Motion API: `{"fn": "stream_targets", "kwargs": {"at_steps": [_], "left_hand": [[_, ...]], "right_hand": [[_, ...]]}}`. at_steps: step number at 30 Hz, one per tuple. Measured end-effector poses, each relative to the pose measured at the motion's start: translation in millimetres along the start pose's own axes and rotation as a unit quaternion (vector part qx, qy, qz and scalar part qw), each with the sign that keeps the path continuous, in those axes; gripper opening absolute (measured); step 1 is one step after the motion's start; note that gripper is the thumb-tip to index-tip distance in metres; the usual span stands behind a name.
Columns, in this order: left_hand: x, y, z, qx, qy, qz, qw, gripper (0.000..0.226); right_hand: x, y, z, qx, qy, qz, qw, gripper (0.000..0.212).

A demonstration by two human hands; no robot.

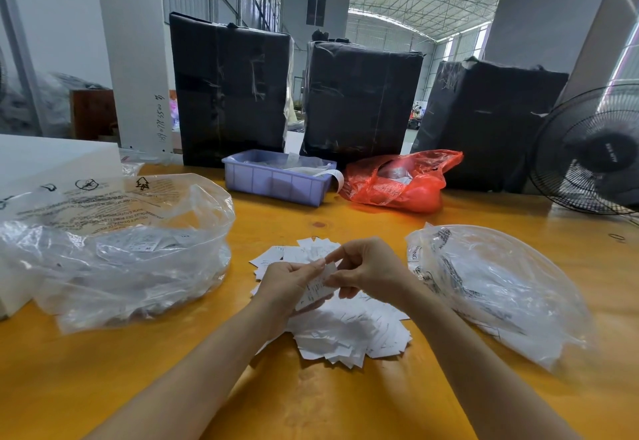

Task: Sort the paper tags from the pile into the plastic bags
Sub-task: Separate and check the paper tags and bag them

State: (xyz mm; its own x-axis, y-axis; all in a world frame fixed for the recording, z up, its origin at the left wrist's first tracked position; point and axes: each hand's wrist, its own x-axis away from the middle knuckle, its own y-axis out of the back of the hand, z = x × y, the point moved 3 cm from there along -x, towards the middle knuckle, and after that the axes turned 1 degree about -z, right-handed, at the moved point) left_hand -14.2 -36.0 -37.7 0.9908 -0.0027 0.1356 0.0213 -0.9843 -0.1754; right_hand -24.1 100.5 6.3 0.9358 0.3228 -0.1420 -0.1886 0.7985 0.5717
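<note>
Both hands met above the pile of paper tags (349,332), which lay spread on the yellow counter (311,401) at the centre of the view. The left hand (288,286) gripped a small stack of tags (316,289), its fingers curled round the lower edge, while the right hand (363,272) pinched the top edge of the stack between thumb and forefinger.

The step in hand looked like reading a tag and peeling it off the stack. To do it well, the right fingers would need to slide one tag free rather than two stuck together, and the left grip should stay firm enough that the rest did not fan out and drop back into the pile. The printed side should face up so the size could be checked before choosing a bag: the clear bag at nine o'clock (138,249) or the clear bag at three o'clock (494,284).

The print on the held tags was too small to read. What marked each bag's category could not be told; tags showed dimly through the left bag's plastic. The contents of the purple bin (276,180) at twelve o'clock and the red bag (397,180) beside it were unclear.
</note>
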Motion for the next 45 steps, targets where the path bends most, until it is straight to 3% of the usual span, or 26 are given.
{"fn": "stream_targets", "kwargs": {"at_steps": [5,10,15,20,26,28,32,41,45], "left_hand": [[0.0,3.6,-2.2,0.025,0.023,0.009,0.999,0.025],[0.2,4.0,-2.6,-0.033,0.034,0.080,0.996,0.033],[1.9,2.5,-6.3,-0.020,0.024,0.065,0.997,0.034],[5.2,-1.3,-8.9,0.017,0.017,0.077,0.997,0.032],[8.3,-8.3,-8.3,0.068,0.015,0.053,0.996,0.028],[8.9,-9.1,-8.9,0.065,0.003,0.040,0.997,0.030],[6.2,-6.4,-8.0,0.066,-0.021,0.003,0.998,0.033],[-2.1,2.9,-5.6,0.025,-0.071,-0.039,0.996,0.012],[-0.7,4.7,-6.2,0.016,-0.077,-0.059,0.995,0.012]], "right_hand": [[-1.0,3.3,0.7,-0.014,0.015,-0.077,0.997,0.020],[-0.8,14.2,-3.1,-0.068,0.003,-0.117,0.991,0.013],[-0.3,11.3,-5.3,-0.075,-0.012,-0.074,0.994,0.004],[-1.5,11.3,-4.5,-0.100,-0.001,-0.095,0.990,0.012],[-1.6,5.3,-2.7,-0.073,0.023,-0.061,0.995,0.015],[-1.9,3.0,-2.8,-0.106,0.009,-0.052,0.993,0.017],[-0.3,-4.3,-2.3,-0.207,-0.023,0.037,0.977,0.023],[-2.4,5.5,-4.1,-0.089,0.007,-0.043,0.995,0.046],[0.8,3.9,0.8,-0.036,0.034,-0.023,0.999,0.040]]}}
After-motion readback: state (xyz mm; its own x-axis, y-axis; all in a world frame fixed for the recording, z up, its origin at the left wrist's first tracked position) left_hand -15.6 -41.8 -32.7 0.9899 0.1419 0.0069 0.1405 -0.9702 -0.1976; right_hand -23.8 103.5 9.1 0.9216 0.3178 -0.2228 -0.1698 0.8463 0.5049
